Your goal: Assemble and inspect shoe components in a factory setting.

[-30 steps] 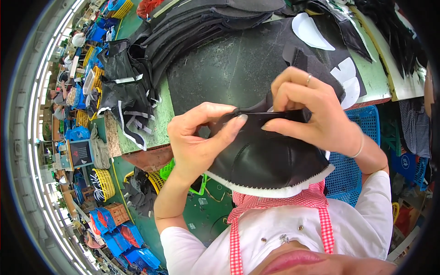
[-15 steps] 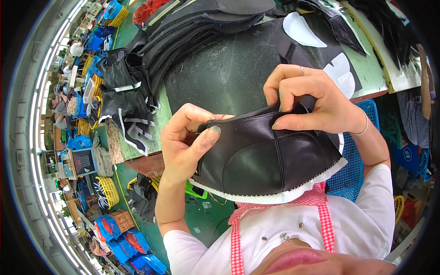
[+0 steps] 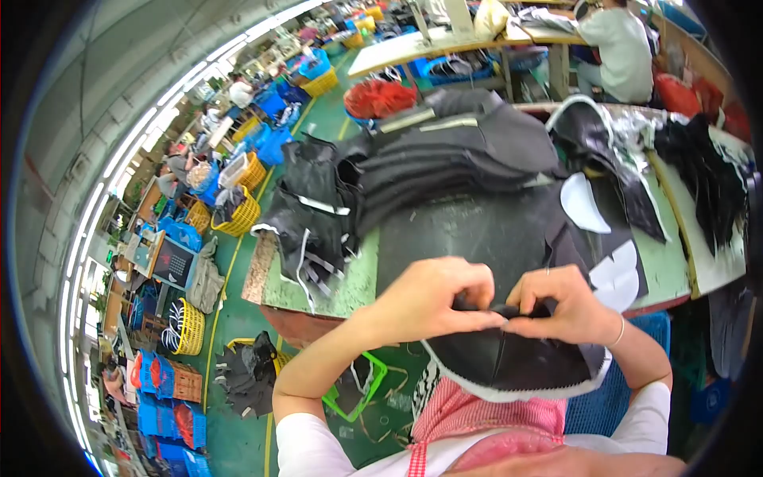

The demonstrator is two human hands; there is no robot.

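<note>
Close under the camera, the left hand (image 3: 429, 298) and the right hand (image 3: 566, 308) are both closed in a pinch on the top edge of a black fabric panel (image 3: 517, 362) with a pale fleecy rim, held in the air at chest level above a red-checked apron (image 3: 477, 413). The fingertips meet at a folded or rolled strip of that edge. The grip looks narrow, so the fold could slip out or spring open if either pinch loosens, and the panel's hanging weight may pull it askew. What exactly lies between the fingertips is hidden by the knuckles; whether it is a seam, a binding or a loose piece cannot be told.

Just beyond the hands, the green table (image 3: 334, 286) carries a dark mat and white cut shapes (image 3: 584, 203). Farther on, a fanned stack of black panels (image 3: 445, 163) overhangs the left edge with loose straps; a tug there could drag pieces to the floor. At the far table a seated person (image 3: 624, 48) is cut off by the frame, and the distant baskets (image 3: 230, 215) blur into the fisheye rim.
</note>
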